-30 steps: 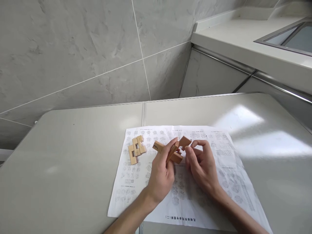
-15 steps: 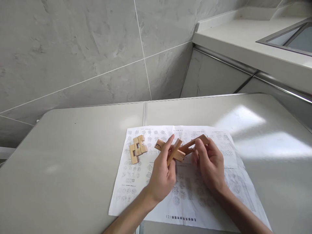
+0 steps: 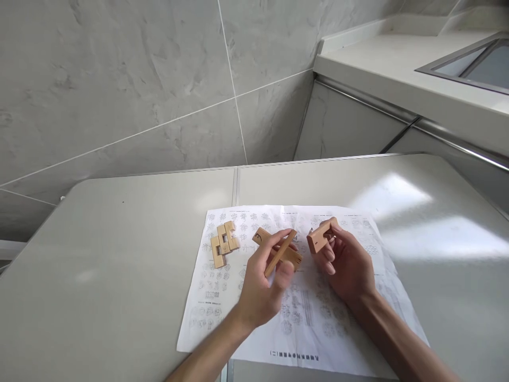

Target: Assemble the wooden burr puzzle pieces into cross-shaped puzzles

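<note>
Right hand (image 3: 353, 269) has drawn its notched wooden block (image 3: 318, 240) clear of the left hand's pieces since the frame half a second earlier, turning one end toward the viewer; the left thumb, now blurred, has lifted. Loosened by that raised thumb, the crossed wooden pieces (image 3: 279, 254) in the left hand (image 3: 259, 289) might slip apart or drop onto the printed sheet (image 3: 248, 342); the notched block, pinched near its far end, could twist. The left hand is partly open, its fingers curled around the crossed pieces, palm turned inward; the right is half closed, fingers bent beneath the block. Both forearms angle inward over the sheet. Joined pale pieces (image 3: 223, 247) lie on it, left of the hands.
</note>
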`<state>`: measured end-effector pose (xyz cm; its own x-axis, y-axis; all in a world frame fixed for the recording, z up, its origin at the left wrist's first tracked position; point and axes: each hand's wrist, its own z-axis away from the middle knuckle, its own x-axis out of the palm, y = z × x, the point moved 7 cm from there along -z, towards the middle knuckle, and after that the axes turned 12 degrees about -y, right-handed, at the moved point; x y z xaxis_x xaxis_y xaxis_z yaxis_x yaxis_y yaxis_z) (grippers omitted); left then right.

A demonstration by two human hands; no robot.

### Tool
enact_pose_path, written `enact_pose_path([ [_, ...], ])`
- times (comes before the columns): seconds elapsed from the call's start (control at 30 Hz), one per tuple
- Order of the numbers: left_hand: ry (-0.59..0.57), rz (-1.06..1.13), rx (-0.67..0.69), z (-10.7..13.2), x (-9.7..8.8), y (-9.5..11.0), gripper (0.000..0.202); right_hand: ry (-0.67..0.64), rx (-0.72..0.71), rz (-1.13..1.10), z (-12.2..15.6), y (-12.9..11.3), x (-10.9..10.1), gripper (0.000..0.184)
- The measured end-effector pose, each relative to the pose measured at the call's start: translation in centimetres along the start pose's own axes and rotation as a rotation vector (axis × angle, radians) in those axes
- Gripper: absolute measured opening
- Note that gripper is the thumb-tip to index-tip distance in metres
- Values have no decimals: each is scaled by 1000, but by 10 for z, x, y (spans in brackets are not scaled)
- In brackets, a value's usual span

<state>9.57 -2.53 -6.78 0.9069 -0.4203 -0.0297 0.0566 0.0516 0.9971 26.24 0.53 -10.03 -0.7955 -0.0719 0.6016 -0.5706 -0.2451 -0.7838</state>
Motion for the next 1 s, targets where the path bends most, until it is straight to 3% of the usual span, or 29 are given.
enact_pose_path([
  [0.23,2,211,-40,-3,4,-4,45,-137,117,50,-1,5,9,46],
  [0.4,-61,251,-61,-2,12,-14,76,-179,120,22,2,10,9,30],
  [0.47,-78,254,-69,-1,14,-16,83,-180,132,7,2,12,8,37],
  [0.67,-46,274,-89,0,12,-16,69,-214,193,25,4,17,13,43],
  [1.0,13,288,-75,0,7,-15,53,-319,271,28,8,23,21,39],
])
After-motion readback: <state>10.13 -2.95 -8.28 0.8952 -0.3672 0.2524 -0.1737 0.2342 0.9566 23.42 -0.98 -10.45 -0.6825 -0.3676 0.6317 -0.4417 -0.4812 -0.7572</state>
